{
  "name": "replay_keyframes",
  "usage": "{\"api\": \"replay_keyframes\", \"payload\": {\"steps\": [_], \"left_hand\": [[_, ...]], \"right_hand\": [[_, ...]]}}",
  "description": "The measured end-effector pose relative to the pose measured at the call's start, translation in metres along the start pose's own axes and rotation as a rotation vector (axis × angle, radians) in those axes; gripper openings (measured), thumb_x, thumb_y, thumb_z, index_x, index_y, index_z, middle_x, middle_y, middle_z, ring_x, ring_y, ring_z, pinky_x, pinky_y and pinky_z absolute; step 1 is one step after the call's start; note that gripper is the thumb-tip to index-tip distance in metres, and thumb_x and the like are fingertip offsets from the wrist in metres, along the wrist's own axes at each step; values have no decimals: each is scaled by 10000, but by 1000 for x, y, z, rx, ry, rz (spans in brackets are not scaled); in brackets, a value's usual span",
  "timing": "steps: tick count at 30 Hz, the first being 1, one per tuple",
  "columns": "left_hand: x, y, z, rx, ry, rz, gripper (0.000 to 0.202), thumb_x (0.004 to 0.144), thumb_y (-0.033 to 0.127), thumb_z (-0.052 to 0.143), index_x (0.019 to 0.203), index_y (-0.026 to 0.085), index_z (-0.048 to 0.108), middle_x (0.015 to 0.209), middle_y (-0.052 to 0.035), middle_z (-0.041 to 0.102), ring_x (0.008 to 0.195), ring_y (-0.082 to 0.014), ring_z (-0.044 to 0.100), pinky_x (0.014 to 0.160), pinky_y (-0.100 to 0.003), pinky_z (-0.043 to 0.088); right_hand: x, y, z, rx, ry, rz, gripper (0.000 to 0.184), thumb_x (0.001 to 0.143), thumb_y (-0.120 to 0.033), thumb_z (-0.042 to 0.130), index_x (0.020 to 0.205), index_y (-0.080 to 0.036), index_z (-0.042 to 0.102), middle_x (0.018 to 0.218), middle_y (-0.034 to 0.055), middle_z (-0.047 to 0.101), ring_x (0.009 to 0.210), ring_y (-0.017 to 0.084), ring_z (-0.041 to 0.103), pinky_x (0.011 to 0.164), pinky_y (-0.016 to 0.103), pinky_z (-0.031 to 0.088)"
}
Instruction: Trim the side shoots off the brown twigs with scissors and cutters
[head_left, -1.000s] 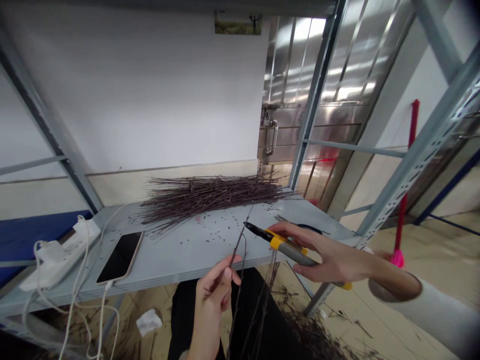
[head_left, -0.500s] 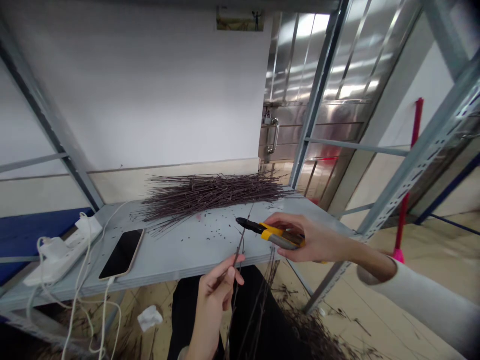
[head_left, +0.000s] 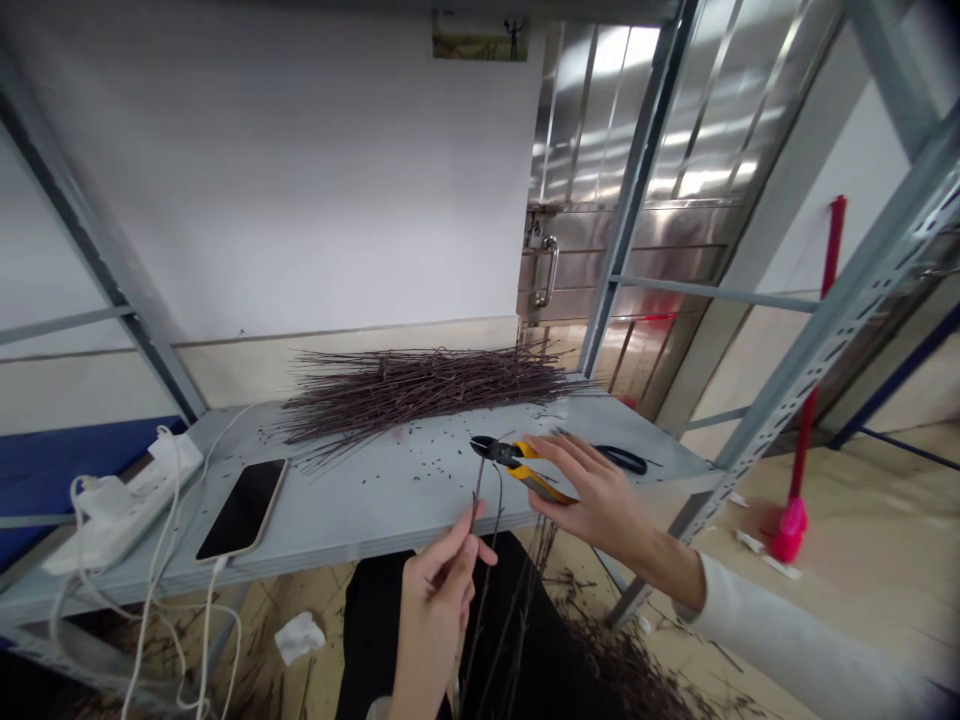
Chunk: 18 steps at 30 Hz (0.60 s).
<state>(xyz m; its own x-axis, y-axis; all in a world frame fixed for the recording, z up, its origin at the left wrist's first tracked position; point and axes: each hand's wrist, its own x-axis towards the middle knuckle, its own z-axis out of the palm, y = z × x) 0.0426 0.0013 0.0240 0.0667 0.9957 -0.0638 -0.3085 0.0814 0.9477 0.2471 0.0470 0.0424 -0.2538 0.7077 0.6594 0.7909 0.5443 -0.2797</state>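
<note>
While my left hand (head_left: 439, 605) pinches a thin twig (head_left: 477, 495), my right hand (head_left: 592, 490), apart from it, grips yellow cutters (head_left: 521, 465) just beside the twig, over a metal shelf (head_left: 360, 515) holding a twig pile (head_left: 424, 390).

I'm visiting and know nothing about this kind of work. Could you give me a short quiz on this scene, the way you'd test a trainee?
1. Multiple choice: what does the person's right hand hold?
A) a wooden spoon
B) yellow-handled, black-tipped side cutters
C) a roll of tape

2. True or false: the black-screened smartphone lies on the grey metal shelf, left of the pile of thin dark twigs.

3. Short answer: what does the person's left hand pinch between its fingers?

Key: 1 B; 2 true; 3 a thin dark twig.
</note>
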Motion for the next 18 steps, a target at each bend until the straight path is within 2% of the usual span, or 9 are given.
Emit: {"api": "replay_keyframes", "payload": {"steps": [4,7,10,12,16,18], "left_hand": [[13,1,-15,63,1,67,442,680,437,729,1049,194,736,678,-9,580,389,-14,216,371,-200,135],[18,5,-22,134,-19,125,387,737,412,681,1039,178,740,667,-12,578,387,-26,235,367,-210,157],[21,5,-22,165,-74,175,328,771,380,651,1005,172,753,674,-24,594,394,-35,241,367,-213,172],[23,1,-20,163,-97,194,306,778,370,644,977,171,761,672,-31,604,397,-40,235,364,-212,172],[27,-6,-17,166,-141,238,287,794,373,616,945,180,765,676,-28,618,399,-49,231,362,-210,184],[29,-8,-19,184,-152,261,272,803,354,601,943,188,764,687,-26,626,410,-56,262,377,-212,217]], "right_hand": [[1,-9,-3,468,-218,238,323,747,-266,623,1058,-239,540,891,29,667,708,165,609,626,277,504],[3,-12,-10,836,-374,337,247,757,-298,652,959,-213,541,864,29,663,655,122,572,560,230,461],[2,-13,-14,1209,-545,418,298,726,-341,697,934,-203,535,851,36,665,477,63,479,408,188,362],[-3,-14,-13,1415,-652,477,335,700,-342,710,957,-200,549,858,48,670,443,53,461,373,174,328],[-18,-15,-1,1805,-855,558,362,685,-324,649,1014,-186,585,814,58,668,439,77,476,340,179,342],[-22,-13,5,1927,-884,584,357,697,-334,610,1018,-179,592,803,53,658,430,80,467,329,185,338]]}}
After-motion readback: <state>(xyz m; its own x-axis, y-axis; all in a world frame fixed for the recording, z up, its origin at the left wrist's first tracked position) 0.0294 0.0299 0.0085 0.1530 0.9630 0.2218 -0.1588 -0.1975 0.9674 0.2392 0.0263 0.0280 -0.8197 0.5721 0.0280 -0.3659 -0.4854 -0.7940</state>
